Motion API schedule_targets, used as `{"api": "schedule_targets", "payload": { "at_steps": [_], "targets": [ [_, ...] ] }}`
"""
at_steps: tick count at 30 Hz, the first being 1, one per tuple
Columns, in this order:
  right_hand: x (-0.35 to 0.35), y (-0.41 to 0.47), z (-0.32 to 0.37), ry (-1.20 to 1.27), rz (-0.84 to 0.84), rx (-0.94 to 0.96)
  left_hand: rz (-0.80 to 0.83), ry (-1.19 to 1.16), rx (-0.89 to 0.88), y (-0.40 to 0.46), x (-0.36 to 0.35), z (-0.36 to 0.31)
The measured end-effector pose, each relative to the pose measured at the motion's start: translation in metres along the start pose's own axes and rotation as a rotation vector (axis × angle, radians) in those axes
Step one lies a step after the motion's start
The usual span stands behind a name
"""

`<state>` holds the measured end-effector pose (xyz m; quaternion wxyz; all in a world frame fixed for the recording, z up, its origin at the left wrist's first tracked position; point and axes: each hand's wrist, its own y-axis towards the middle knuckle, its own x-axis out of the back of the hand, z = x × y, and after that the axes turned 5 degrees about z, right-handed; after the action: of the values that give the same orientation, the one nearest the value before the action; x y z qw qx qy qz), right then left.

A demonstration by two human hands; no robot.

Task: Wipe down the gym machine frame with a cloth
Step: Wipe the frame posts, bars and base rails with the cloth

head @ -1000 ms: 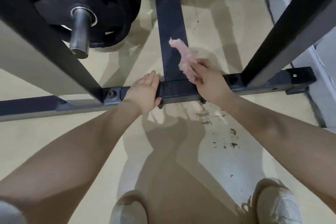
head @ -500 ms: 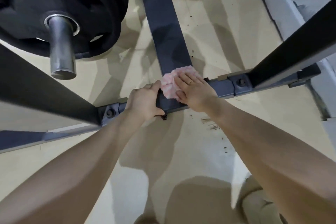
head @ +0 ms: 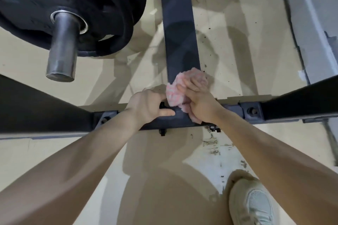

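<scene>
2 hands [head: 146, 106] [head: 199, 100], 1 pink cloth [head: 174, 93], 1 frame [head: 180, 42]

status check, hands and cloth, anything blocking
Right hand presses pink cloth on frame joint. Left hand grips crossbar. Nothing blocking.

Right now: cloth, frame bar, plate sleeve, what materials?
Cloth: pink fluffy fabric, likely microfibre; it bunches softly under the right hand. Frame bar: probably steel tube, matte dark paint, flat faces, bolted joints. Plate sleeve: bare grey metal, dull sheen.
</scene>
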<state>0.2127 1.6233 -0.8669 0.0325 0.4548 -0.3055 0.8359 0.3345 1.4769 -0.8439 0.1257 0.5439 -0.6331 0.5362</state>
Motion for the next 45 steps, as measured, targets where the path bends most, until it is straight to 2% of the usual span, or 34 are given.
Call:
{"api": "schedule_targets", "payload": {
  "at_steps": [2,3,5,9,12,15,17,20,24,26,30,32,34,36,38,39,42,45],
  "targets": [
    [0.004,0.005,-0.001,0.06,0.057,0.006,0.004,-0.012,-0.057,0.0,0.001,0.001],
    [0.005,0.014,-0.003,-0.044,0.082,-0.007,0.015,-0.004,-0.064,0.0,0.001,0.0],
    [0.009,0.038,-0.008,-0.254,0.045,-0.007,0.058,0.037,-0.023,0.001,0.0,0.001],
    [0.021,0.053,-0.013,-0.315,-0.03,-0.014,0.105,0.145,0.054,0.003,0.002,-0.002],
    [0.006,0.025,-0.01,-0.385,-0.047,0.208,0.048,0.13,0.027,-0.003,-0.001,-0.006],
    [0.014,0.033,-0.017,-0.338,0.056,0.377,0.033,0.12,0.083,-0.004,-0.007,-0.004],
    [0.029,0.063,-0.014,-0.334,0.067,0.356,0.062,0.133,0.121,-0.003,-0.008,-0.004],
    [0.031,0.08,0.004,-0.379,-0.034,0.272,0.06,0.113,0.116,-0.004,-0.008,-0.003],
    [0.007,0.04,0.008,-0.375,0.004,0.399,-0.013,0.102,0.09,-0.011,-0.01,-0.006],
    [0.013,0.049,0.004,-0.393,0.004,0.403,-0.014,0.127,0.103,-0.011,-0.008,-0.01],
    [0.035,0.099,0.002,-0.477,-0.05,0.178,0.06,0.263,0.214,-0.008,-0.007,-0.018],
    [0.027,0.092,0.01,-0.405,-0.076,0.133,0.08,0.284,0.227,-0.008,-0.006,-0.02],
    [0.009,0.063,0.018,-0.316,-0.098,0.225,0.056,0.274,0.216,-0.009,-0.005,-0.021],
    [0.004,0.046,0.012,-0.29,-0.051,0.389,0.044,0.229,0.203,-0.011,-0.004,-0.017],
    [0.017,0.063,0.004,-0.329,0.009,0.435,0.042,0.152,0.186,-0.011,-0.004,-0.013],
    [0.025,0.077,0.0,-0.33,-0.031,0.397,0.049,0.13,0.182,-0.01,-0.003,-0.011],
    [0.029,0.09,-0.001,-0.363,-0.013,0.163,0.083,0.101,0.199,-0.009,0.0,-0.01],
    [0.015,0.056,-0.002,-0.361,0.01,0.215,0.091,0.01,0.201,-0.009,0.005,-0.01]
  ]
}}
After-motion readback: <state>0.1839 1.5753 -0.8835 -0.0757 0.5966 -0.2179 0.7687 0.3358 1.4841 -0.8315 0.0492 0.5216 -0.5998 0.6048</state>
